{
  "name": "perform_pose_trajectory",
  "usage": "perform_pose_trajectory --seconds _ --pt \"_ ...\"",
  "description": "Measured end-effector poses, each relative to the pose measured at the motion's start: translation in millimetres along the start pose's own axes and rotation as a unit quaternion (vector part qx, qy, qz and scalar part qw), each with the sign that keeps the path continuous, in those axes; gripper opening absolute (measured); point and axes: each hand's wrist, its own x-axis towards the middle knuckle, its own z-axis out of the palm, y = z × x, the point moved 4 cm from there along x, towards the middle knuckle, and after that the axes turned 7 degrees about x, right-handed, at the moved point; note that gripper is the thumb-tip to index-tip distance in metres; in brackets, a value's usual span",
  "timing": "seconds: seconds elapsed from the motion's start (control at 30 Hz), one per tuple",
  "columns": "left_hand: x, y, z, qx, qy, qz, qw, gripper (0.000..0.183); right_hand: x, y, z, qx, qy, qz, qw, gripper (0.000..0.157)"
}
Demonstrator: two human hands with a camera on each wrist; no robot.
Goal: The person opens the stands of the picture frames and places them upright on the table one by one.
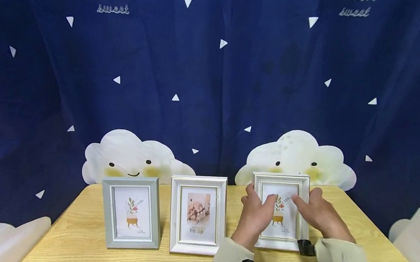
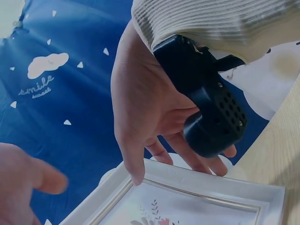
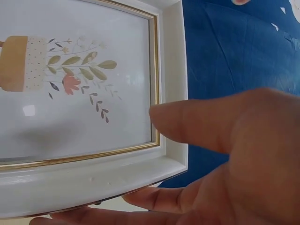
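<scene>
A white picture frame (image 1: 283,225) with a thin gold inner edge and a potted-plant print stands upright at the table's right. My left hand (image 1: 254,216) grips its left side, thumb over the front and fingers behind, as the left wrist view also shows. On the opposite side my right hand (image 1: 323,214) holds the frame, its thumb on the front edge and its fingers behind, seen up close in the right wrist view. To the left stand another white frame (image 1: 198,215) with a pink bouquet picture and a grey-green frame (image 1: 132,213) with a plant print.
The three frames stand in a row on a light wooden table (image 1: 75,227). Behind it hangs a dark blue curtain (image 1: 214,74) with white triangles and cloud faces. Black wrist devices sit at both sleeves.
</scene>
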Motion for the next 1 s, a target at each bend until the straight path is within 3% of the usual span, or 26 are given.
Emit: perform_pose_trajectory --seconds 0.13,0.27,0.53,0.7,0.87,1.0 --pt "-2.9 -1.8 1.9 0.015 -0.039 0.007 0.9991 0.081 0.2 2.0 -0.1 -0.003 0.002 -0.003 1.0 0.076" --pt "-4.4 0.4 0.7 0.024 -0.048 0.021 0.9984 0.083 -3.9 1.5 -7.0 -0.002 0.027 -0.006 1.0 0.075" --pt "-2.7 6.4 -12.1 0.02 -0.014 0.098 0.9949 0.06 -19.9 -9.8 -24.8 -0.024 0.119 -0.043 0.992 0.075" --pt "-3.5 9.7 -19.0 0.048 0.02 0.14 0.9888 0.054 -29.3 -18.2 -29.6 -0.029 0.163 -0.064 0.984 0.068" --pt "-4.6 18.0 -25.0 0.08 0.052 0.202 0.9747 0.057 -37.9 -24.4 -33.1 -0.015 0.202 -0.062 0.977 0.06" --pt "-4.8 24.8 -30.4 0.075 0.07 0.256 0.9614 0.059 -44.2 -27.3 -38.0 -0.007 0.229 -0.077 0.97 0.055"
